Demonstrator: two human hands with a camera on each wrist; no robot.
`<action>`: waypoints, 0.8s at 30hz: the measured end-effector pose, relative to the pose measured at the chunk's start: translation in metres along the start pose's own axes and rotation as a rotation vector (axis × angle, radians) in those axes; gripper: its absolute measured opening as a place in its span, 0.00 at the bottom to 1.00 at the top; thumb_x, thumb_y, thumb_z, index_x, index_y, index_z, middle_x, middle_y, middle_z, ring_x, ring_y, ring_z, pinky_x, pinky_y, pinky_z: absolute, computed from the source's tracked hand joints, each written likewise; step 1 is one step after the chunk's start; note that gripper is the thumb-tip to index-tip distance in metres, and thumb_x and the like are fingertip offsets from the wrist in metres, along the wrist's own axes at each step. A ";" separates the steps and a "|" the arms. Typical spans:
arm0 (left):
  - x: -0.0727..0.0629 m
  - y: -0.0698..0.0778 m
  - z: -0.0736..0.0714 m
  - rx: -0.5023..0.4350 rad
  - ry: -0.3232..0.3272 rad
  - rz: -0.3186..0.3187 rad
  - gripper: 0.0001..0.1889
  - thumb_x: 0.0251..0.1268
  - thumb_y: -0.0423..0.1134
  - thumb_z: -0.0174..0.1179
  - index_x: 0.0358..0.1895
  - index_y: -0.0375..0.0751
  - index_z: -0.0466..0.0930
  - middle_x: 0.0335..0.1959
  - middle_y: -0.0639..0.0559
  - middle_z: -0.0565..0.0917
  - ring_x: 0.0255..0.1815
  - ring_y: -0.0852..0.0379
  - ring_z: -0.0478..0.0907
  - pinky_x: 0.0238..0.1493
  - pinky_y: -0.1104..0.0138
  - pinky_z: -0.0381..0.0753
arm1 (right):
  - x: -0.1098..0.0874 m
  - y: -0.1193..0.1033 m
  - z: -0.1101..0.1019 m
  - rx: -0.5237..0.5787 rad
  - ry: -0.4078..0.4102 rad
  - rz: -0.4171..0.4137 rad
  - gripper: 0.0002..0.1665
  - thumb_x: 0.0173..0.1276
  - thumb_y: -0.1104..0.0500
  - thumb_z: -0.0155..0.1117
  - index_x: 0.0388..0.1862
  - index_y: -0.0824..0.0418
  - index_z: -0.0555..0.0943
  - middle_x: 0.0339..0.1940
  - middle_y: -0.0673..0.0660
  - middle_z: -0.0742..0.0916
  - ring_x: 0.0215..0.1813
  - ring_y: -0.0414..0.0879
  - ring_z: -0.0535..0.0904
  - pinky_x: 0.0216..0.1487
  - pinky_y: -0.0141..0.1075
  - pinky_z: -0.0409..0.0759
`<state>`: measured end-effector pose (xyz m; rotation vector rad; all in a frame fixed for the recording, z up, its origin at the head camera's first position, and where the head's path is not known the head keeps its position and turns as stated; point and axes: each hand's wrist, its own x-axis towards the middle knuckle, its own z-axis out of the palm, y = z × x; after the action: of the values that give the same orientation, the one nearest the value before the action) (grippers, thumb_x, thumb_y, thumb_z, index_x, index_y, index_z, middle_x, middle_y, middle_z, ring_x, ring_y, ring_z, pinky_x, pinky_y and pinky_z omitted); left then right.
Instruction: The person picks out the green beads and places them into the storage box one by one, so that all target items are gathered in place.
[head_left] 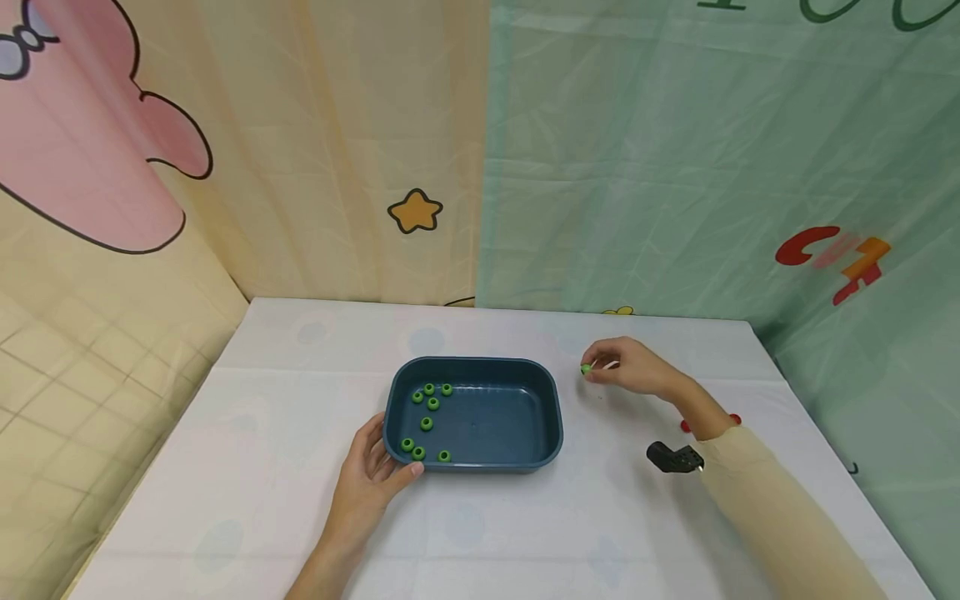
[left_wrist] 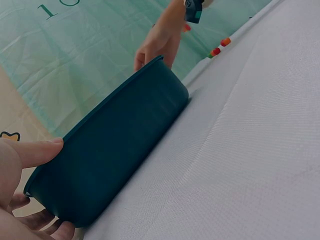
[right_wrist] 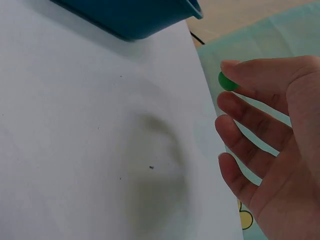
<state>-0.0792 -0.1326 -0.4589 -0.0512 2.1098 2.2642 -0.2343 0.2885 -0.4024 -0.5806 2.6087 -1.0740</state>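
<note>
A dark blue rectangular tray sits on the table, with several green beads lying loose toward its left side. My left hand grips the tray's near left corner, thumb over the rim and the other fingers against the outer wall, as the left wrist view also shows. To the right of the tray, my right hand is raised over the table and pinches one green bead between thumb and index finger. The remaining fingers of that hand are spread and loosely bent.
Red beads lie on the table near the right forearm, partly hidden by it. A black device is attached at the right wrist. White cloth covers the table, and printed curtains hang behind it.
</note>
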 end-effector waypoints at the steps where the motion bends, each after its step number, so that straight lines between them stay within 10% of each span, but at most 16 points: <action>1: 0.000 0.000 0.000 -0.001 0.000 -0.002 0.49 0.61 0.27 0.74 0.81 0.42 0.53 0.79 0.42 0.60 0.77 0.43 0.62 0.66 0.75 0.72 | 0.002 -0.002 0.001 -0.002 -0.002 -0.009 0.10 0.71 0.61 0.72 0.48 0.64 0.85 0.47 0.55 0.86 0.49 0.50 0.82 0.55 0.46 0.84; 24: 0.001 0.000 0.000 -0.003 0.010 -0.022 0.48 0.60 0.27 0.74 0.80 0.45 0.55 0.79 0.45 0.60 0.77 0.45 0.62 0.66 0.75 0.73 | 0.048 -0.052 0.029 0.014 -0.056 -0.110 0.10 0.71 0.60 0.72 0.48 0.61 0.87 0.47 0.52 0.87 0.52 0.50 0.83 0.57 0.47 0.85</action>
<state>-0.0800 -0.1329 -0.4592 -0.0852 2.0997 2.2600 -0.2522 0.2157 -0.3892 -0.7479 2.5453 -1.0917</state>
